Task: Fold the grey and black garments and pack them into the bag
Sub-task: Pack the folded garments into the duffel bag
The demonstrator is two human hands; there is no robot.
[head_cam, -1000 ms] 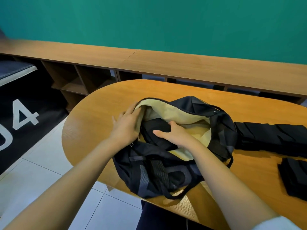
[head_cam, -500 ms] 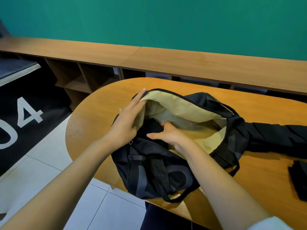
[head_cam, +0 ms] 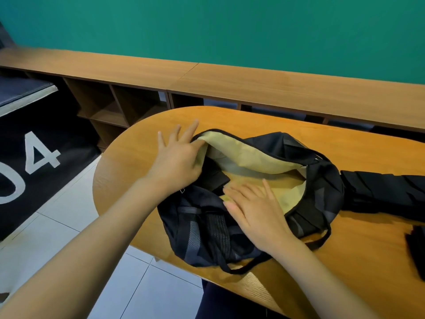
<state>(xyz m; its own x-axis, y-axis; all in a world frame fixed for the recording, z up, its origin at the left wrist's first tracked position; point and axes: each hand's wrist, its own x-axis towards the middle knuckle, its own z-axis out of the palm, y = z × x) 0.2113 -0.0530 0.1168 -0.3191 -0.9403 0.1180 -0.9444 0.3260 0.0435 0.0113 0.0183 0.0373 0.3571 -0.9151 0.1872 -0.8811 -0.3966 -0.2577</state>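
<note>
head view: left hand spread propping the rim of the backpack, right hand flat inside it, i'd press the black garment down evenly.

The bag is black woven cloth, mostly matt, with a faint synthetic sheen along its creases. Its lining is thin pale-yellow fabric, smooth and dull. A mesh panel on the near side is open netting, next to a flat webbing strap. A small ring at the rim looks like metal. The black garment is matt, creased cloth. The table is wood with clear grain and a soft satin finish. The shelf has a similar wood surface. The wall is flat matt paint. The floor tiles are smooth and slightly glossy. The mat looks like dull dark carpet.
</note>
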